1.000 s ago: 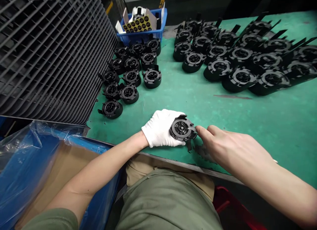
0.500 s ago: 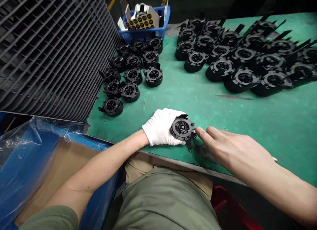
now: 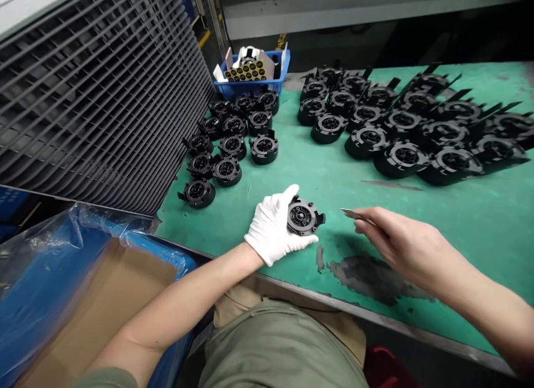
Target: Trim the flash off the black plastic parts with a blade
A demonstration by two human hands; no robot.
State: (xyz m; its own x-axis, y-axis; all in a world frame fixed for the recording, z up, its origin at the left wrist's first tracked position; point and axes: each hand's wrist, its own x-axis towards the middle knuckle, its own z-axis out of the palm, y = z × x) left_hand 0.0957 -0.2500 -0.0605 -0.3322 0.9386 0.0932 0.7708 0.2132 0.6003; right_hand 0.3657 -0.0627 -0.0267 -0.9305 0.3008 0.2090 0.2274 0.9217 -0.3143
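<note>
Seen from the head camera, the white-gloved left hand point(image 3: 271, 229) clamps a round black plastic part point(image 3: 302, 216) near the middle of the green workbench point(image 3: 479, 221). Just apart from it, the bare right hand point(image 3: 396, 237) pinches a thin metal blade point(image 3: 349, 213) in its fingers, the tip not touching the part. More black plastic parts point(image 3: 400, 157) stand in rows at upper right and upper centre, beside a grey metal grille point(image 3: 104, 98) at upper left, with a blue plastic crate point(image 3: 250, 90) at top centre and a cardboard box point(image 3: 95, 304) lined with blue plastic at lower left.
</note>
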